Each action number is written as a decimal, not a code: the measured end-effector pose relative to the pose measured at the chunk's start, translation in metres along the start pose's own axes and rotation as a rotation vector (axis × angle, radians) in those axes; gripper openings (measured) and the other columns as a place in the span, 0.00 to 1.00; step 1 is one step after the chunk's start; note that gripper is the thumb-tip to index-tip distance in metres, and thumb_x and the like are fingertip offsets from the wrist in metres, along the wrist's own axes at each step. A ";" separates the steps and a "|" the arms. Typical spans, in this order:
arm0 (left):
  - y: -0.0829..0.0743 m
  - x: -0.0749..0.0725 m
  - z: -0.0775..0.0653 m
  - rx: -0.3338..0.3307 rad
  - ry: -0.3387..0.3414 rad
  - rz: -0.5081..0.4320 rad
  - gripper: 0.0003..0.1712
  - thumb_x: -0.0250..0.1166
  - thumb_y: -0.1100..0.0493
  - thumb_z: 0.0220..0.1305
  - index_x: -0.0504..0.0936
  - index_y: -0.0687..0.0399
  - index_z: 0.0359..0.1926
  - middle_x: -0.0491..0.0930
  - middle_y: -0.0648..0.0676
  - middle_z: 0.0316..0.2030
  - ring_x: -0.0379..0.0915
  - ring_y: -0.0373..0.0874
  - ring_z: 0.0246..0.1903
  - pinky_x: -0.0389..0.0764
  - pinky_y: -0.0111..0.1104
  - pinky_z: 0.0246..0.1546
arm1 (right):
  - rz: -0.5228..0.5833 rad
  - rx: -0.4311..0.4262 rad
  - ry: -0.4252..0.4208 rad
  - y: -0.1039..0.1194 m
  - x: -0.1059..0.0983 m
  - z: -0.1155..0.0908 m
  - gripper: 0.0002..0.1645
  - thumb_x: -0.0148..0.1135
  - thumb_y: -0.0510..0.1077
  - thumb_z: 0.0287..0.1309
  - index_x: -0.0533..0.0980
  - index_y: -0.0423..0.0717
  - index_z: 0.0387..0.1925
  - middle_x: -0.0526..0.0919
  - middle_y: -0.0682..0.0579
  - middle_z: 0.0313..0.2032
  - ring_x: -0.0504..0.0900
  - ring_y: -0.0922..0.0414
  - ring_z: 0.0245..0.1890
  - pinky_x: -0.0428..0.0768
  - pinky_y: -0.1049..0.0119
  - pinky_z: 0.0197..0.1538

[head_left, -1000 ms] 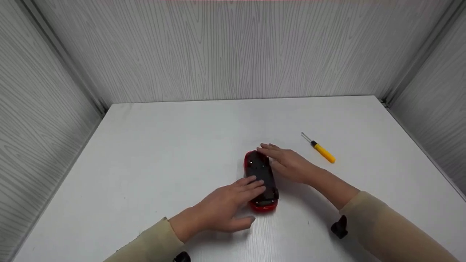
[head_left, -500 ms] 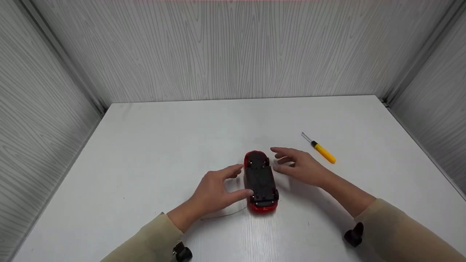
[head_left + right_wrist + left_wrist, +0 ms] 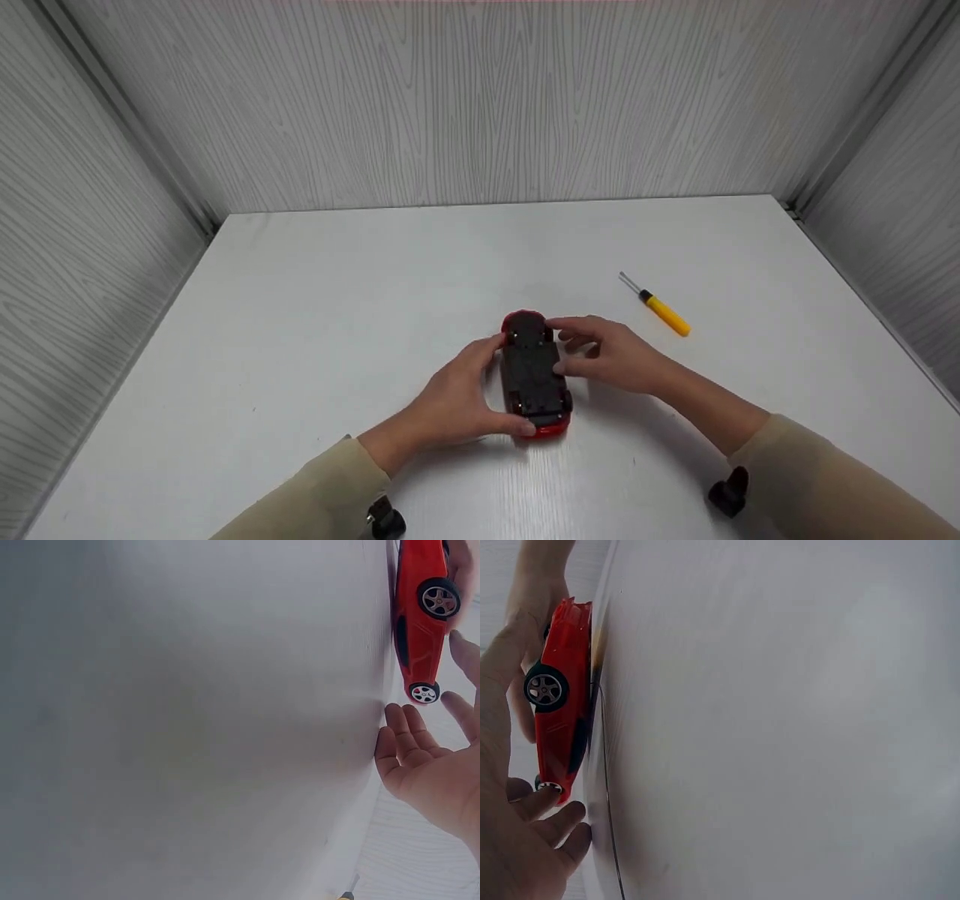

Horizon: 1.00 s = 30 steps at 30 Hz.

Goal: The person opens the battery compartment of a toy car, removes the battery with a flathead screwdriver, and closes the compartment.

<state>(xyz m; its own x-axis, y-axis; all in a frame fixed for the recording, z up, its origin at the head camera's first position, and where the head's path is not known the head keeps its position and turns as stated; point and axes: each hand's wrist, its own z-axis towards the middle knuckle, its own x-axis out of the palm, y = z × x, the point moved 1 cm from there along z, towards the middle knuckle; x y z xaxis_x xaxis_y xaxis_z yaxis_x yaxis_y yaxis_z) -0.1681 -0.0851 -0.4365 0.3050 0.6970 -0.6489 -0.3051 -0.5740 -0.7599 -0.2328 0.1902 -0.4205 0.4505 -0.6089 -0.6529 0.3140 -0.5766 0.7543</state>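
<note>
A red toy car (image 3: 535, 375) lies upside down on the white table (image 3: 337, 300), its black underside facing up. Along its left side, my left hand (image 3: 454, 397) spans the car, thumb on the near end and fingertips by the far left wheel. The left wrist view shows those fingers against a wheel (image 3: 546, 786). On the opposite side my right hand (image 3: 611, 356) is loosely bent, with thumb and forefinger at the car's edge. Its other fingers (image 3: 405, 735) stay off the body in the right wrist view. A thin wire (image 3: 606, 780) runs out from under the car.
A screwdriver with a yellow handle (image 3: 667, 315) lies beyond my right hand, its tip pointing away to the left. Grey wood-grain panels (image 3: 480, 105) close off the back and both sides of the table.
Both hands first lay over the car, then lifted off to its sides. Now the left hand has come in around the left side and the right thumb and forefinger meet the right edge.
</note>
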 end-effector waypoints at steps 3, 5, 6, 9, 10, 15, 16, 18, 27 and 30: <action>0.001 0.002 0.001 0.004 0.010 0.008 0.75 0.83 0.25 0.42 0.56 0.47 0.84 0.63 0.45 0.77 0.61 0.41 0.75 0.66 0.44 0.75 | -0.003 -0.009 0.005 0.002 0.001 0.000 0.40 0.75 0.54 0.65 0.73 0.59 0.76 0.81 0.51 0.63 0.81 0.49 0.60 0.79 0.48 0.62; 0.001 0.002 0.001 0.014 0.008 0.015 0.76 0.83 0.26 0.41 0.57 0.48 0.84 0.63 0.45 0.77 0.61 0.41 0.74 0.66 0.44 0.75 | 0.000 -0.020 0.009 0.002 0.002 0.000 0.39 0.75 0.55 0.65 0.74 0.59 0.75 0.81 0.51 0.64 0.81 0.49 0.60 0.79 0.48 0.61; 0.001 0.003 0.002 0.019 0.005 0.018 0.76 0.84 0.26 0.40 0.57 0.48 0.84 0.64 0.45 0.77 0.62 0.41 0.74 0.66 0.44 0.75 | -0.002 -0.026 0.011 0.002 0.002 0.000 0.39 0.75 0.55 0.65 0.74 0.60 0.75 0.81 0.51 0.64 0.81 0.50 0.60 0.78 0.48 0.61; 0.001 0.003 0.003 0.030 0.000 0.032 0.75 0.85 0.27 0.40 0.58 0.49 0.83 0.64 0.44 0.76 0.63 0.42 0.73 0.66 0.44 0.74 | -0.006 -0.046 0.015 0.002 0.002 0.001 0.38 0.74 0.54 0.66 0.74 0.59 0.75 0.80 0.51 0.66 0.81 0.49 0.60 0.78 0.48 0.61; 0.001 0.004 0.003 0.032 0.000 0.038 0.75 0.85 0.27 0.40 0.58 0.49 0.83 0.64 0.45 0.76 0.63 0.42 0.73 0.67 0.44 0.74 | -0.004 -0.050 0.017 0.001 0.002 0.001 0.37 0.74 0.54 0.66 0.75 0.59 0.75 0.80 0.51 0.66 0.81 0.49 0.60 0.78 0.48 0.61; 0.001 0.005 0.004 0.020 0.011 0.050 0.75 0.84 0.28 0.40 0.58 0.49 0.83 0.63 0.45 0.77 0.63 0.44 0.73 0.66 0.44 0.74 | -0.001 -0.056 0.026 0.001 0.002 0.000 0.35 0.74 0.54 0.67 0.76 0.58 0.73 0.80 0.53 0.65 0.80 0.49 0.59 0.78 0.47 0.62; 0.002 0.005 0.004 0.018 0.013 0.049 0.75 0.84 0.27 0.41 0.58 0.49 0.83 0.63 0.45 0.77 0.63 0.44 0.73 0.66 0.45 0.74 | 0.001 -0.054 0.026 0.000 0.002 0.000 0.35 0.74 0.54 0.67 0.77 0.58 0.73 0.81 0.53 0.64 0.80 0.49 0.59 0.78 0.47 0.62; 0.003 0.005 0.005 0.011 0.015 0.046 0.74 0.84 0.27 0.41 0.58 0.48 0.83 0.63 0.44 0.77 0.64 0.44 0.73 0.67 0.45 0.74 | -0.003 -0.049 0.025 0.000 0.003 0.000 0.33 0.74 0.54 0.67 0.78 0.58 0.71 0.81 0.53 0.63 0.80 0.50 0.59 0.78 0.47 0.62; 0.003 0.005 0.005 -0.025 0.037 0.012 0.74 0.82 0.25 0.42 0.57 0.44 0.84 0.63 0.45 0.77 0.61 0.43 0.74 0.65 0.45 0.75 | -0.020 -0.036 0.024 -0.001 0.001 -0.002 0.30 0.73 0.55 0.67 0.81 0.59 0.69 0.84 0.55 0.60 0.79 0.51 0.58 0.79 0.49 0.61; 0.003 0.005 0.005 -0.032 0.048 -0.006 0.73 0.82 0.25 0.43 0.56 0.44 0.84 0.63 0.44 0.77 0.60 0.41 0.75 0.65 0.45 0.75 | -0.025 -0.038 0.025 -0.002 0.000 -0.002 0.29 0.73 0.55 0.68 0.81 0.59 0.68 0.84 0.56 0.60 0.79 0.52 0.57 0.79 0.50 0.60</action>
<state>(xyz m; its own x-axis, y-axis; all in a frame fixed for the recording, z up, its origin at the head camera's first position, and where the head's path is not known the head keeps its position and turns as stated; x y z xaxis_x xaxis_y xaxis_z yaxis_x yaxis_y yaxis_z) -0.1719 -0.0816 -0.4417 0.3496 0.6795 -0.6450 -0.2748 -0.5838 -0.7640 -0.2312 0.1921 -0.4218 0.4628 -0.5801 -0.6703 0.3565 -0.5705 0.7399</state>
